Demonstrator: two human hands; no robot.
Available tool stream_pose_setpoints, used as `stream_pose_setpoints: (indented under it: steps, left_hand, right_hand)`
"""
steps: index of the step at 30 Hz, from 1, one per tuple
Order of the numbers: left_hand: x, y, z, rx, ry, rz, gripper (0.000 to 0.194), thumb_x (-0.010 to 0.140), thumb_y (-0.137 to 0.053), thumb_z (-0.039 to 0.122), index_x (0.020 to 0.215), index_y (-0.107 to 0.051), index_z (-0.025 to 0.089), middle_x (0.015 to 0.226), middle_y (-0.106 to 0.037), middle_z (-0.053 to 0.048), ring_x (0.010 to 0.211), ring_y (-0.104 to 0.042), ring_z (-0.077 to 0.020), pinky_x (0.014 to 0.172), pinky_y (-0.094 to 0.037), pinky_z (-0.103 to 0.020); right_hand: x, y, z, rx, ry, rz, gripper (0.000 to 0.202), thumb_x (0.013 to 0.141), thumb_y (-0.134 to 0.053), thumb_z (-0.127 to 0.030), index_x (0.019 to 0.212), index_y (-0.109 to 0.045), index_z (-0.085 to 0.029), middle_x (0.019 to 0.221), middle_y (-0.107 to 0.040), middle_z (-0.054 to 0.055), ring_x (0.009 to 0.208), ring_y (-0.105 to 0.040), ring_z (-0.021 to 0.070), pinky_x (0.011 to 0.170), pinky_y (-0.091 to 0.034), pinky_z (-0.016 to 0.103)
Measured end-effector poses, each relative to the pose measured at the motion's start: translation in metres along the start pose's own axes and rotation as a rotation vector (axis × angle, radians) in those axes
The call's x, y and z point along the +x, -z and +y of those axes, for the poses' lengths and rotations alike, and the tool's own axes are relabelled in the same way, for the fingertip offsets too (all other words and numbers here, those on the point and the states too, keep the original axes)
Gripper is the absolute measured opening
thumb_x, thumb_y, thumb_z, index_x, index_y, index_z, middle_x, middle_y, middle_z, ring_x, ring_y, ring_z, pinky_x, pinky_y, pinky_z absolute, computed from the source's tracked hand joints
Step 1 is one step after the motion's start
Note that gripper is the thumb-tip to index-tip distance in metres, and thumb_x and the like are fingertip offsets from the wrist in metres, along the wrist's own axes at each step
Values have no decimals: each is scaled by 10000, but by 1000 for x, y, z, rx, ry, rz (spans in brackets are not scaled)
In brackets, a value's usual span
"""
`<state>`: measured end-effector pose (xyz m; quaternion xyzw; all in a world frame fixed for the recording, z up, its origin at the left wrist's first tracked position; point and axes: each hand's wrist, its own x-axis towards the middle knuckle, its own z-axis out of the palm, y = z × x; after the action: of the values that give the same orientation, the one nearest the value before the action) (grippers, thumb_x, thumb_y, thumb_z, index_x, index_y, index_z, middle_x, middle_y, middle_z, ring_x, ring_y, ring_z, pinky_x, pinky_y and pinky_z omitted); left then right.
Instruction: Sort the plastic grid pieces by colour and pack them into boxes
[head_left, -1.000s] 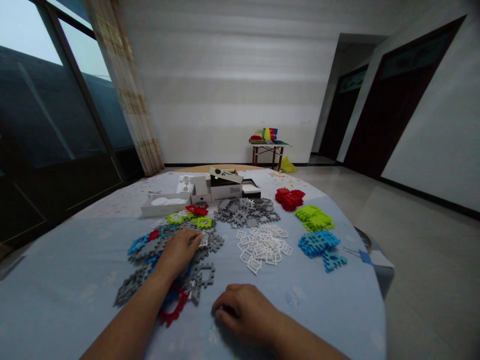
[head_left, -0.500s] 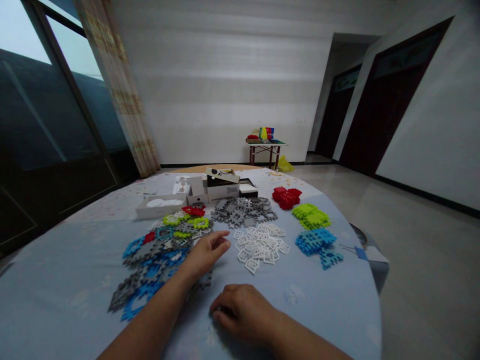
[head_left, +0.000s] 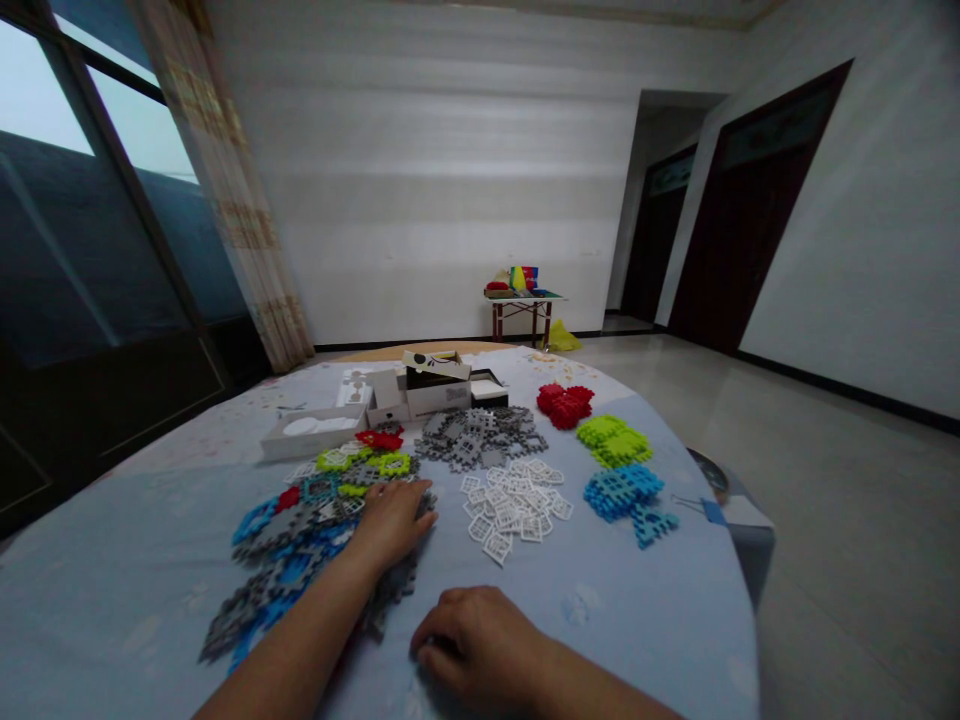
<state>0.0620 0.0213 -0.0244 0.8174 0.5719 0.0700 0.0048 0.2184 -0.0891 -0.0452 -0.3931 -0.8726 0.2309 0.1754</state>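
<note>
My left hand (head_left: 391, 520) lies over the right edge of a mixed pile of toothed plastic building pieces, its fingers stretched forward and thumb apart. No piece shows in its grasp; whether the fingertips touch the grey pieces (head_left: 397, 590) beneath, I cannot tell. Blue pieces (head_left: 259, 520), lime pieces (head_left: 394, 463) and a red piece (head_left: 379, 439) show in the same pile. Close to the front of the table, my right hand (head_left: 480, 640) rests on the cloth with curled fingers, and the inside of its grip is hidden. White window-like pieces (head_left: 517, 505) lie spread ahead of it.
Sorted heaps stand around: grey (head_left: 480, 436), red (head_left: 565, 406), lime (head_left: 613, 441) and light blue (head_left: 622, 490). Behind are open boxes (head_left: 439, 398) and a white tray (head_left: 274, 440). The round table's edge curves along the right, beside a stool (head_left: 754, 550).
My left hand has moved left and slightly down, from beside the white pieces onto the mixed pile. My right hand stays nearly in place. The view has tilted up slightly.
</note>
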Motion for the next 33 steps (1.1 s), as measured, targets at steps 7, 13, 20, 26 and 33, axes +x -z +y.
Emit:
stream_pose_setpoints:
  steps: [7,13,20,26,33]
  left_hand:
    - [17,9,-6,61,14,-43,413,672,-555,341,1055,-617,198,1086,-635,-161,1101,-487,-345,943,-262,-508]
    - [25,13,-7,66,44,-103,347,612,-598,343,937,-657,234,1022,-659,-140,1056,-506,-341,925,-275,-511]
    - [28,13,-4,55,45,-141,333,597,-594,293,921,-664,259,1037,-649,-127,1064,-494,-343,898,-292,-514]
    - [16,16,3,27,-50,-178,333,605,-571,248,928,-645,286,995,-656,-91,1066,-497,-305,914,-283,-481]
    - [23,19,-7,-364,41,-85,423,575,-621,313,993,-616,247,993,-658,-69,944,-563,-264,887,-352,-410]
  right_hand:
    - [-1,1,-1,2,0,0,303,782,-456,-256,1000,-664,-228,887,-677,33,789,-604,145,752,-422,209]
    - [-1,3,-2,12,-9,-23,311,784,-463,-260,1022,-659,-230,925,-677,39,818,-607,153,769,-424,220]
    - [0,1,1,24,8,-7,312,775,-460,-252,1009,-665,-225,903,-683,39,788,-609,149,750,-434,215]
    - [0,1,2,24,24,-19,307,773,-467,-245,1011,-660,-222,901,-682,37,779,-604,143,754,-432,207]
    - [3,0,5,42,34,-42,315,774,-471,-250,1028,-656,-226,913,-685,29,801,-603,144,761,-429,197]
